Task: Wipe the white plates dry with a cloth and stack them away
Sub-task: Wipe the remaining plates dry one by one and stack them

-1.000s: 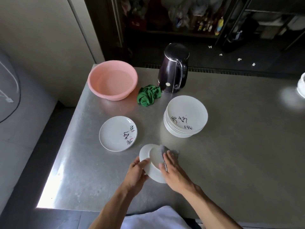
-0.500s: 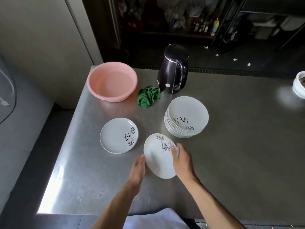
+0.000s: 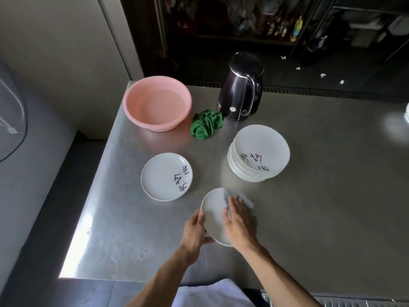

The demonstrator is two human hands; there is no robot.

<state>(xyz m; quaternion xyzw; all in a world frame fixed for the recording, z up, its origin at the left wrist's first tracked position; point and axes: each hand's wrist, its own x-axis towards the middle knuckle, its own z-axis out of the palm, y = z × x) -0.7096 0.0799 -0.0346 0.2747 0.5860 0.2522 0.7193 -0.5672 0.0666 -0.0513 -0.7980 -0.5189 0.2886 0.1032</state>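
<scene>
My left hand grips the left rim of a white plate held just above the steel table. My right hand lies flat on the plate's face, fingers straight, pressing a pale grey cloth against it; the cloth is blurred and mostly hidden under the hand. A single white plate with black writing lies on the table to the left. A stack of several white plates stands to the back right of the held plate.
A pink basin holding water sits at the table's back left. A crumpled green cloth lies beside a dark kettle. The table's left edge drops to the floor. A white object shows at the far right edge.
The held plate has turned so its printed writing is no longer visible. My right hand has moved from the plate's right edge onto its face with the cloth. My left hand has closed on the rim.
</scene>
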